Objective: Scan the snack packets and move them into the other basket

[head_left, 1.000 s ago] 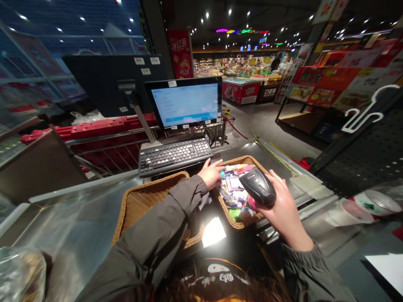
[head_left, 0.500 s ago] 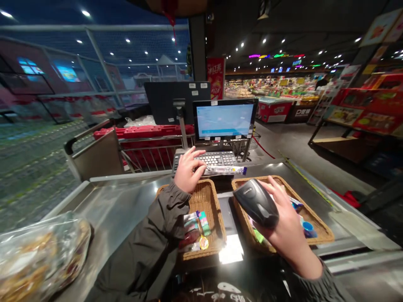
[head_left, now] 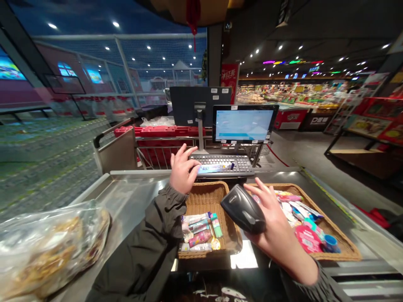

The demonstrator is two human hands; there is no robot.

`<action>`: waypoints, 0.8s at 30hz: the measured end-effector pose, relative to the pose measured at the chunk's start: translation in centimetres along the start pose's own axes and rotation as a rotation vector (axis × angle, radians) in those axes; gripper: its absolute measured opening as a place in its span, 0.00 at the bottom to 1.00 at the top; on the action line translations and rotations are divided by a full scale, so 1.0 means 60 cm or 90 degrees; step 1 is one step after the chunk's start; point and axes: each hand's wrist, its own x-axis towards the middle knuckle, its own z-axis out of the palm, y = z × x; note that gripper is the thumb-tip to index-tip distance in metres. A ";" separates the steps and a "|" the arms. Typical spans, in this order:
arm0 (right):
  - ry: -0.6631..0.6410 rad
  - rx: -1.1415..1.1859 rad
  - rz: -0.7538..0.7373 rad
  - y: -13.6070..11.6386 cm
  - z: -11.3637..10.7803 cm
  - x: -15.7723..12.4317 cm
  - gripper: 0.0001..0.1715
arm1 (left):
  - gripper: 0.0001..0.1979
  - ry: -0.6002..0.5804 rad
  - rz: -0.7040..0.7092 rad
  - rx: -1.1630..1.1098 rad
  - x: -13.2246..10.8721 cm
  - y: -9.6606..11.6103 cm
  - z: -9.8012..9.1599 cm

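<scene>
A long slim wrapped packet (head_left: 215, 167), whitish with a dark blue end, extends rightward from my left hand (head_left: 183, 170), pinched at its left end over the keyboard (head_left: 225, 160). My other fingers are raised. A black barcode scanner (head_left: 244, 209) sits in my right hand (head_left: 277, 226), its head pointing up and left between the baskets. The left wicker basket (head_left: 206, 191) contains several small wrapped items and a round gold piece on a stick (head_left: 215, 243). In the right wicker basket (head_left: 344, 241) lie more packets, a red round item (head_left: 307, 239) and a blue cup-like piece (head_left: 330, 241).
Behind the keyboard stand a lit monitor (head_left: 244, 124) and a second screen (head_left: 189, 105) seen from its back. Clear plastic bags of brownish food (head_left: 56, 251) lie on the metal counter (head_left: 126, 197) at left. Beyond is a metal cart (head_left: 157, 153).
My view has turned left, so the scene shifts right. The scanner has moved left, from over the right basket toward the left one. The packet stays in my left hand.
</scene>
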 end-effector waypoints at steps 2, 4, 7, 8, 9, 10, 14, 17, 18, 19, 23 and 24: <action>-0.010 0.005 -0.009 -0.007 0.004 0.003 0.29 | 0.10 -0.001 0.002 0.003 -0.004 -0.005 -0.004; -0.018 0.009 -0.015 -0.013 0.007 0.004 0.30 | 0.10 -0.003 0.003 0.003 -0.007 -0.009 -0.007; -0.020 0.009 -0.016 -0.018 0.010 0.004 0.31 | 0.10 -0.009 -0.002 0.003 -0.012 -0.013 -0.010; -0.019 0.009 -0.015 -0.019 0.011 0.003 0.31 | 0.10 -0.012 -0.004 0.003 -0.014 -0.014 -0.011; -0.019 0.008 -0.014 -0.020 0.011 0.003 0.31 | 0.09 -0.017 -0.005 0.005 -0.016 -0.015 -0.011; -0.018 0.009 -0.013 -0.021 0.012 0.003 0.31 | 0.09 -0.023 -0.007 0.006 -0.018 -0.016 -0.012; -0.018 0.016 -0.008 -0.023 0.015 0.001 0.30 | 0.09 -0.039 -0.013 0.013 -0.025 -0.021 -0.014; -0.019 0.021 -0.005 -0.023 0.018 -0.001 0.30 | 0.09 -0.047 -0.022 0.015 -0.031 -0.026 -0.015; -0.020 0.022 -0.004 -0.023 0.019 -0.002 0.30 | 0.09 -0.050 -0.025 0.017 -0.033 -0.028 -0.014; -0.021 0.023 -0.003 -0.022 0.021 -0.002 0.30 | 0.09 -0.055 -0.029 0.018 -0.035 -0.031 -0.013; -0.030 0.030 0.004 -0.017 0.027 -0.004 0.30 | 0.09 -0.090 -0.052 0.032 -0.045 -0.045 -0.004; -0.031 0.033 0.005 -0.015 0.029 -0.005 0.30 | 0.08 -0.100 -0.061 0.037 -0.048 -0.049 0.000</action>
